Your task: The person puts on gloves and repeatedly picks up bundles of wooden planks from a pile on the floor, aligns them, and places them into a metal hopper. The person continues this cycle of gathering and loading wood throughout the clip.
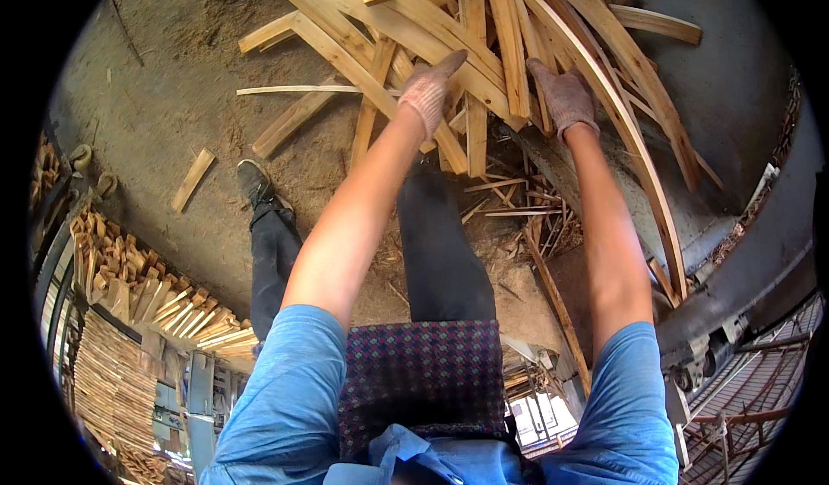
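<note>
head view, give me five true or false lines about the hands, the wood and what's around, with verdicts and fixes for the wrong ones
1. The left hand is at the pile of planks. True.
2. The right hand is bare. False: the right hand is gloved.
3. A short loose board lies on the floor, left of the shoe in the picture. True.
4. The person's sleeves are red. False: the sleeves are blue.
5. The long curved strip runs down the picture's left side. False: the long curved strip runs down to the right of the right hand.
</note>
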A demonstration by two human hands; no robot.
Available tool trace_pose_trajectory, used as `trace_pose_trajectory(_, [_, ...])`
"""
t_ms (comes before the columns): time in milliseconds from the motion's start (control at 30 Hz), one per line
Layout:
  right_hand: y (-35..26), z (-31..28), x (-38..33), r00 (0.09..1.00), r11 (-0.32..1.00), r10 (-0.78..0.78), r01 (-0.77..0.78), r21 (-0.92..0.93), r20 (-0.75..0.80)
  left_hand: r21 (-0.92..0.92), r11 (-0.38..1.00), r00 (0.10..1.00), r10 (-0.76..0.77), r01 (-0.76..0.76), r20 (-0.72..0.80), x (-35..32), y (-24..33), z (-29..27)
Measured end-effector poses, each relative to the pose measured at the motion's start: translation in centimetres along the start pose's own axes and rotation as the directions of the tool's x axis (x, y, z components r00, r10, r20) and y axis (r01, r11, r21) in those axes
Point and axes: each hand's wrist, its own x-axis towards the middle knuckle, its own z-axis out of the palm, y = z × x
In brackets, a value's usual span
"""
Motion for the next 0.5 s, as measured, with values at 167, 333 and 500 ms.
trace_pose_trajectory(167, [-1.2,1.1,-1.8,0.999,0.999,-0.016,0.013,0.052,0.04,-0.297,0.95,0.995,0.087,-0.096,-0.046,2.8,-1.2,1.3])
trace_pose_trajectory(333, [-4.0,6.2,-6.1,0.971,0.994,-0.108,0.103,0.032,0.212,-0.211,0.971,0.993,0.099,-0.11,-0.059,2.7,-0.6,-0.3])
trace_pose_trajectory(500, [-4.1,12.9,-9.2,0.892,0.871,-0.167,-0.066,0.487,0.42,-0.086,0.94,0.943,0.324,-0.33,-0.076,0.6,-3.7,-6.6])
